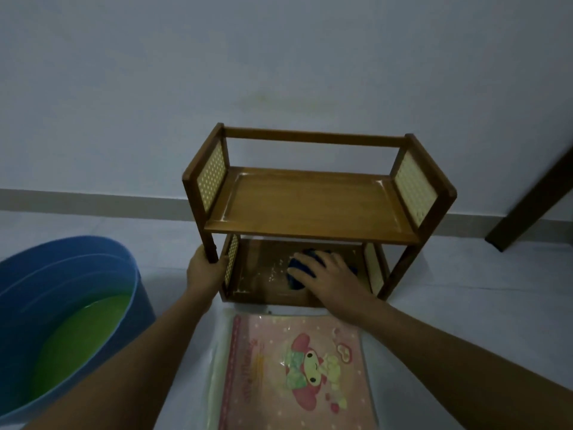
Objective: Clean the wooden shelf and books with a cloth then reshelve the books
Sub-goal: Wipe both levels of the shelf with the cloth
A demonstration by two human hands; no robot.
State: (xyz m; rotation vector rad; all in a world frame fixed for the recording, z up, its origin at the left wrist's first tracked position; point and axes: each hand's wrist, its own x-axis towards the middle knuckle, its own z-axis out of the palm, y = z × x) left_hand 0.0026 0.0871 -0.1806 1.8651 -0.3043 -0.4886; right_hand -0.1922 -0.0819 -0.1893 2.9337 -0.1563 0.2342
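Observation:
A small two-tier wooden shelf (313, 209) with pale woven side panels stands on the floor against the wall. Both tiers hold no books and show wet streaks. My left hand (204, 268) grips the shelf's front left leg. My right hand (328, 274) presses a dark blue cloth (297, 271) flat on the lower tier, right of its middle; the fingers cover most of the cloth. A pink book (294, 373) with a cartoon figure on its cover lies flat on the floor in front of the shelf, on top of other pale books.
A blue plastic tub (68, 271) holding greenish water stands on the floor to the left, close to my left forearm. A dark wooden leg or door frame (533, 200) slants at the right edge. Pale wall and skirting run behind the shelf.

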